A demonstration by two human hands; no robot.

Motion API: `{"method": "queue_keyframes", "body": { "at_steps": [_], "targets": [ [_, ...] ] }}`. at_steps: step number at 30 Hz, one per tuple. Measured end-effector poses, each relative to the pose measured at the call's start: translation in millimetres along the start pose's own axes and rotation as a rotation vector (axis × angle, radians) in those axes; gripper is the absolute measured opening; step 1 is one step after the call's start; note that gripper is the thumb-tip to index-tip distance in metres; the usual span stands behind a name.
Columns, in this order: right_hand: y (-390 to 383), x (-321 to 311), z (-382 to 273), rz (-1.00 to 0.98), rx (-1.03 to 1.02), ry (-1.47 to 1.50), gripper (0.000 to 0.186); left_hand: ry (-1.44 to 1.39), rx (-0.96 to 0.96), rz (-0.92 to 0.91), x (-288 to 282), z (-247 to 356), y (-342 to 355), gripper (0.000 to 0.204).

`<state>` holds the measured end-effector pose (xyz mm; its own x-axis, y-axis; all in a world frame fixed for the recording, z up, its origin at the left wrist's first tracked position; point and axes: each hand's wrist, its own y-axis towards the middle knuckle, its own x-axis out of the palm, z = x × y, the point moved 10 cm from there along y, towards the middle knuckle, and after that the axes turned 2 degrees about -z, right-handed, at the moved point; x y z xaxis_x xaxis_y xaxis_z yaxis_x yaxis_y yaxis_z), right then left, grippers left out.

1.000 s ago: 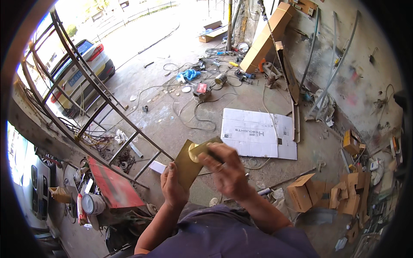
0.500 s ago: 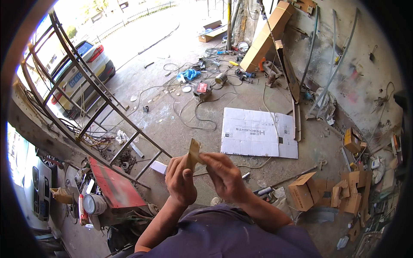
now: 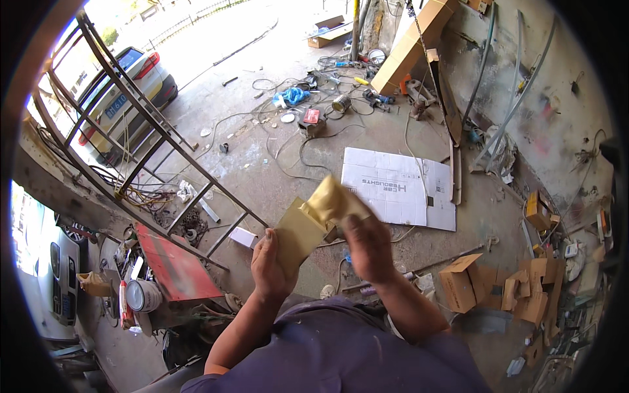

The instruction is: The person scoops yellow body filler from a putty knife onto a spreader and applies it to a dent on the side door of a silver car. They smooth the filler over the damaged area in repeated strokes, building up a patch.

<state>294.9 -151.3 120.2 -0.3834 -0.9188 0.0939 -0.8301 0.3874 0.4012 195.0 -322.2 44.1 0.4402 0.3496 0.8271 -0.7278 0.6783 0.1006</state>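
Observation:
My left hand (image 3: 270,265) is closed on the lower left edge of a flat olive-tan board (image 3: 298,241), which is tilted with its broad face up. Against the board's upper end is a yellowish-tan, uneven piece (image 3: 329,202) that looks smeared or folded; I cannot tell if it is putty or a sheet. My right hand (image 3: 371,252) is closed at this piece's right side, its fingers partly blurred by motion. Both hands are raised in front of my body, above the floor.
A flattened white carton (image 3: 396,190) lies ahead on the floor. At left lean a metal ladder-like frame (image 3: 164,141) and a red panel (image 3: 175,268), beside a paint can (image 3: 143,296). Cables and a blue plastic bag (image 3: 291,97) lie farther off. Open cardboard boxes (image 3: 460,285) stand at right.
The board has turned from nearly edge-on to broad face up. My right hand has moved right and slightly down, away from my left, and the yellowish-tan piece now shows between them.

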Motion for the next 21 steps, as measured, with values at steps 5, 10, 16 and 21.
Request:
{"method": "queue_keyframes", "body": {
  "at_steps": [5, 10, 16, 21],
  "targets": [
    [-2, 23, -14, -0.208, -0.294, -0.488, 0.052, 0.078, 0.006, 0.322, -30, 10, -11, 0.046],
    [-1, 15, -32, -0.024, -0.394, -0.825, 0.061, 0.272, 0.105, 0.315, -21, 27, -5, 0.044],
    [-28, 77, -14, -0.248, -0.430, -0.886, 0.052, 0.333, 0.258, 0.309, -18, 42, 3, 0.052],
    [-9, 36, -12, -0.103, -0.242, -0.449, 0.042, 0.738, 0.359, 0.285, -18, 75, 1, 0.060]
  ]
}}
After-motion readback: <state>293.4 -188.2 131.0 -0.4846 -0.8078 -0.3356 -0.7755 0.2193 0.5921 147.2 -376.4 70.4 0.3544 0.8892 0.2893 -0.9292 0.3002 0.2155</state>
